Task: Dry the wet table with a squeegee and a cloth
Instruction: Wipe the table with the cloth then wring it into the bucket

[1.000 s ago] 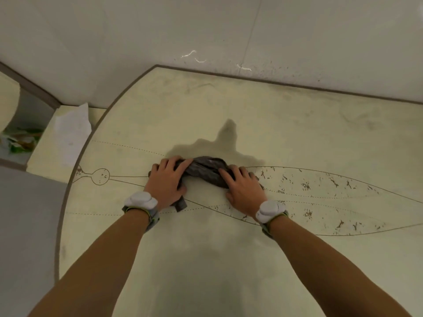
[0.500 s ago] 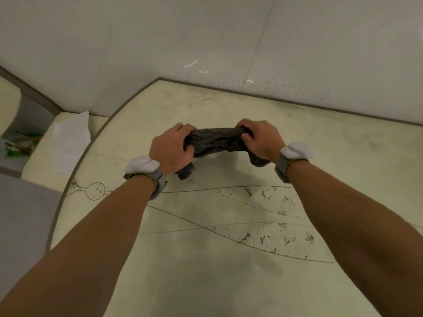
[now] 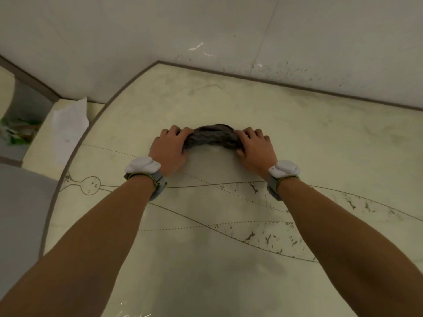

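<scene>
Fingers [image 3: 177,131] of the left hand [image 3: 169,152] are curled over the left end of the cloth [image 3: 212,137], knuckles up and thumb tucked under. The cloth is dark grey, bunched into a short roll that arches between the hands. The right hand [image 3: 256,149] grips the other end the same way, fingers [image 3: 251,133] wrapped over the top. Both hands press down onto the table [image 3: 320,145].

Change: a second ago the cloth sat on a dark puddle closer to the person, then half a second ago it was lifted clear and held taut in the air. Now it is down again, further out toward the wall [image 3: 206,30]. The dark puddle no longer shows. Likely it is soaked up, and this is a fresh wiping stroke on the far part of the top. A faint shine at the near edge [image 3: 128,313] may be leftover water.

The squeegee is not in view.

Containers: none that I can make out. At far left, a gap beside the table holds something green [image 3: 16,133], too blurred to name. A white sheet of paper [image 3: 68,129] lies on the side ledge, well apart from the cloth.
</scene>
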### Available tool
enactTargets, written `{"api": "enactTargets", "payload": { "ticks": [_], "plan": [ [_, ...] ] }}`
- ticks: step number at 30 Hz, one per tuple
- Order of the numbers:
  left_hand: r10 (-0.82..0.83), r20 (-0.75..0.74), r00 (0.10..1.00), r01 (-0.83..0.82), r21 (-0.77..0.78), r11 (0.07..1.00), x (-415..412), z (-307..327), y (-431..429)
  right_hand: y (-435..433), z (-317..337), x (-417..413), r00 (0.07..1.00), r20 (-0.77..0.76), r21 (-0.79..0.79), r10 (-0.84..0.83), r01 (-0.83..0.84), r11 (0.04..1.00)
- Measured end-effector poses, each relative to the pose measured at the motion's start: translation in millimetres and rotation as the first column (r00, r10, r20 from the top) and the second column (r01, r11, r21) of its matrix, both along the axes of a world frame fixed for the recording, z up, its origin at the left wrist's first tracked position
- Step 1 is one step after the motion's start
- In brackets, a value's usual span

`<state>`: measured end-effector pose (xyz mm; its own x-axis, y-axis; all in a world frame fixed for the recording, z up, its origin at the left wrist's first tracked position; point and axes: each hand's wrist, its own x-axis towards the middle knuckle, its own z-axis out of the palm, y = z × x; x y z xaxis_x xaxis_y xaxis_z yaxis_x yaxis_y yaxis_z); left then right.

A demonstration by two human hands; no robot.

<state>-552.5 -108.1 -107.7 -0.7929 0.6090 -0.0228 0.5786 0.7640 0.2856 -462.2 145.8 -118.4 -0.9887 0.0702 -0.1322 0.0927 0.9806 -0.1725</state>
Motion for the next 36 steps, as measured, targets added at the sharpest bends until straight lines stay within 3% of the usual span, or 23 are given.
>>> {"api": "enactTargets", "payload": {
  "ticks": [4, 8, 12, 19, 25, 28, 30, 32, 36],
  "plan": [
    [-0.058, -0.046, 0.997, 0.063, 0.128, 0.99, 11, 18, -15, -13, 10, 40, 0.99, -0.139, -0.059, -0.026, 0.018, 0.998],
    [-0.108, 0.01, 0.994, 0.106, 0.098, 0.99, 55, 2, -38, -40, 4, 101, 0.996, -0.084, -0.025, -0.035, 0.033, 0.999],
    [0.0, 0.077, 0.997, -0.006, 0.084, 0.996, 86, -5, -43, -61, 1, 134, 0.993, -0.044, -0.026, -0.113, 0.111, 0.993],
    [-0.085, -0.005, 0.996, 0.084, 0.155, 0.984, 126, 20, -73, -90, 23, 189, 0.99, -0.095, -0.036, -0.103, 0.1, 0.994],
    [0.031, 0.175, 0.984, -0.011, -0.115, 0.993, 174, 4, -88, -127, 13, 222, 0.967, 0.13, 0.021, -0.219, 0.218, 0.976],
    [0.063, 0.207, 0.976, -0.003, -0.281, 0.96, 182, 27, -85, -130, 31, 211, 0.973, 0.157, 0.029, -0.172, 0.169, 0.985],
    [0.058, 0.235, 0.97, 0.023, -0.329, 0.944, 182, 42, -87, -129, 50, 207, 0.986, 0.088, 0.023, -0.142, 0.14, 0.99],
    [0.051, 0.272, 0.961, 0.024, -0.265, 0.964, 185, 56, -97, -135, 76, 206, 0.995, 0.014, -0.045, -0.094, 0.095, 0.994],
    [-0.054, 0.421, 0.905, 0.01, 0.106, 0.994, 193, 95, -102, -154, 140, 204, 0.991, -0.132, -0.214, 0.021, -0.05, 0.975]
  ]
}}
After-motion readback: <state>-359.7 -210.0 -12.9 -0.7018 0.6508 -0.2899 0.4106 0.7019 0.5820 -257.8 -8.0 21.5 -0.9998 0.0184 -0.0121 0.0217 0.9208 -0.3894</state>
